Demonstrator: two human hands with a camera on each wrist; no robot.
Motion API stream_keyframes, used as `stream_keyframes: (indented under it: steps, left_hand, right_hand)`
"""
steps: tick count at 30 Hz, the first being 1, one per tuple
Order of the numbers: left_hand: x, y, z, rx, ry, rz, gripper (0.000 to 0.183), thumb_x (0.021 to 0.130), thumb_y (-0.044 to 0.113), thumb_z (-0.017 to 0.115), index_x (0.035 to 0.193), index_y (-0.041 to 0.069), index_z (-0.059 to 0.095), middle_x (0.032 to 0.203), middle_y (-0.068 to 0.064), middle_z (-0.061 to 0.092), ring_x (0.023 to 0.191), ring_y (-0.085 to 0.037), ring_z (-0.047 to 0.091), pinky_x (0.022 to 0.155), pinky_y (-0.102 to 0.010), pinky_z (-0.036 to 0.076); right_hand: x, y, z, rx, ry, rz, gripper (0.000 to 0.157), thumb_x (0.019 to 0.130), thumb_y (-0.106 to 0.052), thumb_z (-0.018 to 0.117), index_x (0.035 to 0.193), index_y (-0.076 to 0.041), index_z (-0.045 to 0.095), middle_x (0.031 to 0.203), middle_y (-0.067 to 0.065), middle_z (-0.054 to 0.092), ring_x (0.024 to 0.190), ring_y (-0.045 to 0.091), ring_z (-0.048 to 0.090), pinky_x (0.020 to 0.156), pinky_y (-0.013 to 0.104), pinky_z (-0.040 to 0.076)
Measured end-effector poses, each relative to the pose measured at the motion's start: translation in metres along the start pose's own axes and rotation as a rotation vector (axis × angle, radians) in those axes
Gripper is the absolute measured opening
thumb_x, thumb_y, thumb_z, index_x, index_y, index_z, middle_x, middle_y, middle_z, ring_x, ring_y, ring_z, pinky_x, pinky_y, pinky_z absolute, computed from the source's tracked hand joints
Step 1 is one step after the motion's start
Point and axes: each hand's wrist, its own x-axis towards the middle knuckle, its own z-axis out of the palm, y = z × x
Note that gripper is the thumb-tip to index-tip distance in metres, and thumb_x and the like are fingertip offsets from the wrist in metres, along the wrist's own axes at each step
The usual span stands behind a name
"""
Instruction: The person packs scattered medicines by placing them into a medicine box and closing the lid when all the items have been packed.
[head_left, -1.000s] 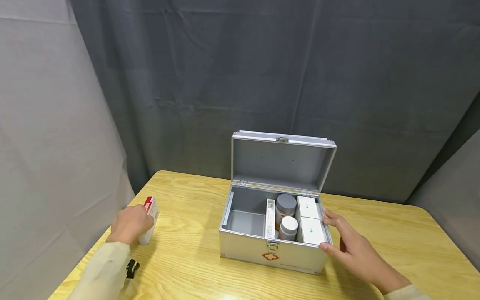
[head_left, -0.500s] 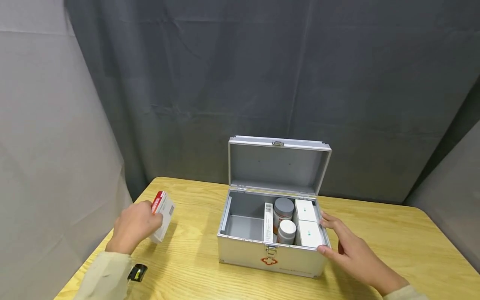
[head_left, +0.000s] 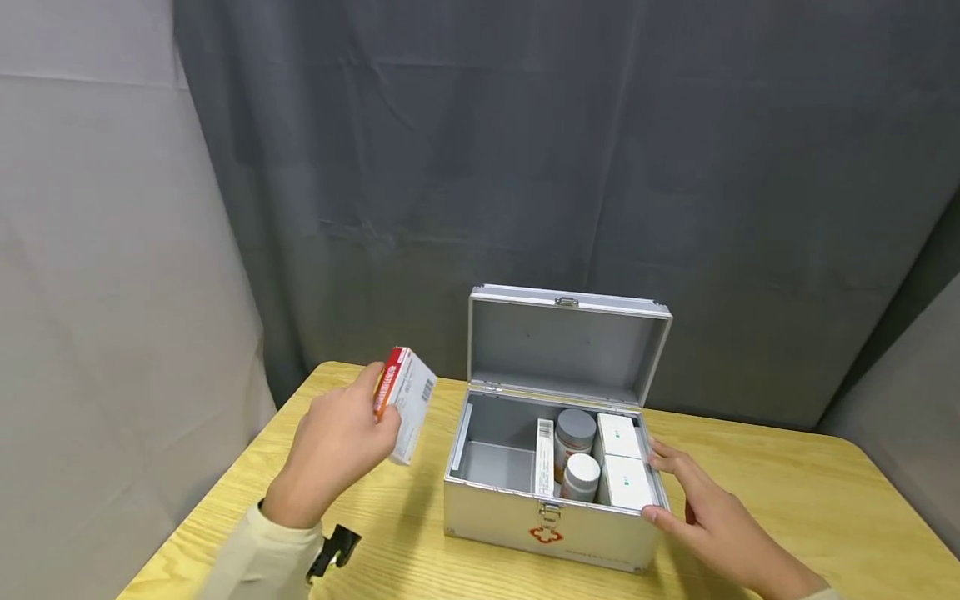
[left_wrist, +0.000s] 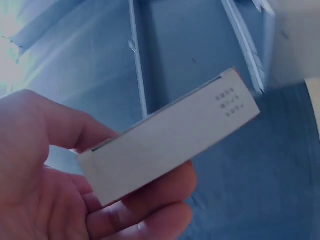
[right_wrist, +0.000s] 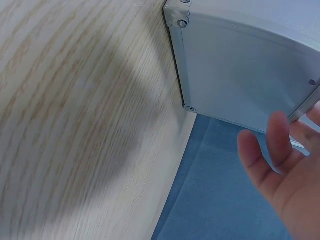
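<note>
A white medicine box (head_left: 415,402) with a red and orange edge is held up above the table by my left hand (head_left: 333,442), left of the first-aid case. In the left wrist view, thumb and fingers grip the box (left_wrist: 170,142) from both sides, one narrow white face toward the camera. The silver first-aid case (head_left: 498,518) stands with its lid (head_left: 562,350) raised. My right hand (head_left: 712,517) rests at the case's right rim, thumb near the front corner. In the right wrist view its lower fingers (right_wrist: 277,142) extend loosely beside the case's side wall.
Inside the case, a narrow white box (head_left: 544,458) stands left of a grey-capped bottle (head_left: 575,429) and a white-capped bottle (head_left: 581,477). Two white cartons (head_left: 626,482) fill the right end. The left compartment (head_left: 495,465) shows bare floor. Dark curtain (head_left: 450,192) hangs behind the wooden table (head_left: 375,508).
My left hand has lifted the medicine box off the table's left side and carried it right, toward the case. The right hand stays at the case's rim.
</note>
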Motion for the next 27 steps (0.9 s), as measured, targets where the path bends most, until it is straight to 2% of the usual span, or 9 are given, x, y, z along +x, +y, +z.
stream_keyframes:
  steps: [2, 6, 9, 13, 15, 20, 24, 27]
  left_hand:
    - [0.002, 0.011, 0.002, -0.012, 0.015, 0.043, 0.028, 0.084, 0.015, 0.054, 0.11, 0.007, 0.062, 0.07, -0.006, 0.066, 0.053, -0.017, 0.053, 0.045, -0.029, 0.036]
    - [0.014, 0.036, 0.003, 0.027, 0.021, 0.19, 0.008, 0.08, 0.013, 0.055, 0.085, 0.009, 0.06, 0.064, -0.002, 0.063, 0.05, -0.017, 0.052, 0.043, -0.03, 0.036]
    - [0.031, 0.054, 0.001, 0.096, -0.065, 0.254, 0.004, 0.079, 0.013, 0.056, 0.08, 0.01, 0.059, 0.068, -0.002, 0.065, 0.052, -0.017, 0.055, 0.042, -0.03, 0.039]
    - [0.056, 0.073, 0.0, 0.188, -0.253, 0.241, 0.007, 0.081, 0.017, 0.059, 0.077, 0.013, 0.062, 0.071, 0.0, 0.066, 0.055, -0.015, 0.059, 0.044, -0.03, 0.044]
    - [0.067, 0.082, 0.003, 0.227, -0.309, 0.245, 0.009, 0.081, 0.019, 0.06, 0.074, 0.014, 0.063, 0.071, 0.002, 0.065, 0.057, -0.015, 0.06, 0.046, -0.03, 0.046]
    - [0.08, 0.101, 0.019, 0.304, -0.365, 0.287, 0.01, 0.081, 0.024, 0.062, 0.077, 0.016, 0.067, 0.075, 0.002, 0.067, 0.061, -0.016, 0.061, 0.049, -0.031, 0.049]
    - [0.08, 0.112, 0.035, 0.341, -0.403, 0.297, 0.013, 0.084, 0.029, 0.064, 0.084, 0.016, 0.069, 0.082, 0.001, 0.068, 0.07, -0.017, 0.062, 0.055, -0.034, 0.051]
    - [0.078, 0.12, 0.044, 0.366, -0.434, 0.288, 0.013, 0.085, 0.03, 0.065, 0.082, 0.018, 0.068, 0.084, 0.002, 0.067, 0.075, -0.017, 0.061, 0.057, -0.034, 0.051]
  right_hand:
    - [-0.002, -0.002, 0.0, 0.004, -0.012, 0.009, 0.055, 0.088, -0.027, 0.075, 0.135, -0.014, 0.051, 0.149, 0.012, 0.05, 0.053, -0.008, 0.033, 0.05, 0.012, 0.033]
    - [-0.002, -0.003, 0.0, 0.009, -0.025, 0.015, 0.056, 0.088, -0.027, 0.075, 0.136, -0.014, 0.05, 0.15, 0.012, 0.049, 0.052, -0.007, 0.032, 0.05, 0.013, 0.033]
    - [-0.001, -0.002, -0.001, 0.006, -0.032, 0.009, 0.056, 0.088, -0.027, 0.075, 0.136, -0.014, 0.05, 0.15, 0.014, 0.049, 0.051, -0.007, 0.032, 0.049, 0.013, 0.033]
    - [0.002, -0.001, -0.004, -0.004, -0.049, 0.011, 0.055, 0.089, -0.027, 0.074, 0.136, -0.013, 0.049, 0.15, 0.015, 0.048, 0.051, -0.007, 0.032, 0.049, 0.014, 0.033]
    - [0.004, 0.001, -0.007, -0.007, -0.06, 0.019, 0.055, 0.09, -0.028, 0.073, 0.136, -0.013, 0.049, 0.151, 0.014, 0.047, 0.051, -0.006, 0.032, 0.049, 0.015, 0.033]
    - [0.006, 0.003, -0.01, -0.007, -0.095, 0.047, 0.053, 0.092, -0.031, 0.07, 0.137, -0.015, 0.048, 0.153, 0.013, 0.044, 0.051, -0.005, 0.034, 0.049, 0.016, 0.034]
    - [0.004, 0.003, -0.01, -0.007, -0.102, 0.054, 0.053, 0.092, -0.032, 0.07, 0.137, -0.015, 0.048, 0.153, 0.012, 0.044, 0.051, -0.005, 0.035, 0.049, 0.016, 0.034]
    - [0.002, 0.002, -0.012, -0.011, -0.1, 0.052, 0.053, 0.092, -0.032, 0.071, 0.137, -0.015, 0.049, 0.153, 0.012, 0.044, 0.051, -0.005, 0.035, 0.049, 0.016, 0.034]
